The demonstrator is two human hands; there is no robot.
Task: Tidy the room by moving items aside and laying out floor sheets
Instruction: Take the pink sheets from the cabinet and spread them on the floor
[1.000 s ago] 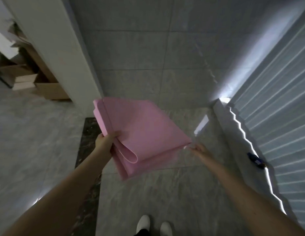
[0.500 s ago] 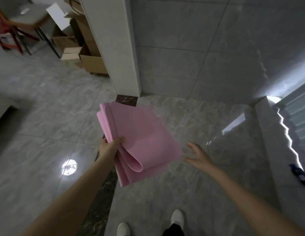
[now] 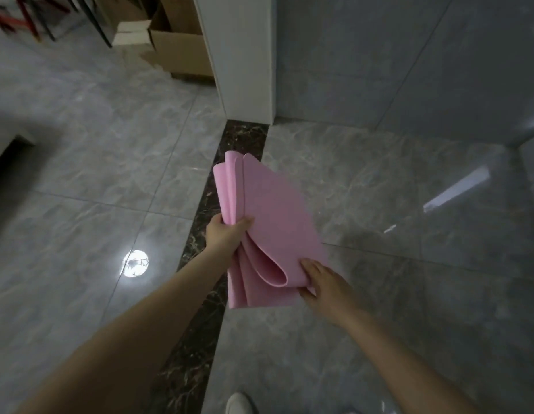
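A stack of folded pink foam floor sheets [image 3: 274, 222] hangs in the air above the grey tiled floor. My left hand [image 3: 225, 236] grips the stack at its left edge, thumb on top. My right hand [image 3: 325, 282] touches the stack's near right corner, fingers spread on the top sheet and thumb under the edge. The sheets curl open at the near end.
A white pillar [image 3: 244, 55] stands ahead, with a dark marble strip [image 3: 218, 234] running from it toward my feet. Cardboard boxes [image 3: 176, 46] and chair legs [image 3: 24, 22] sit at the upper left. A grey tiled wall [image 3: 379, 55] rises on the right. My shoe [image 3: 238, 403] shows below.
My view has swung left and down. My right hand, which was off the sheets half a second ago, has come in onto the stack's near right corner. My left hand keeps its grip.
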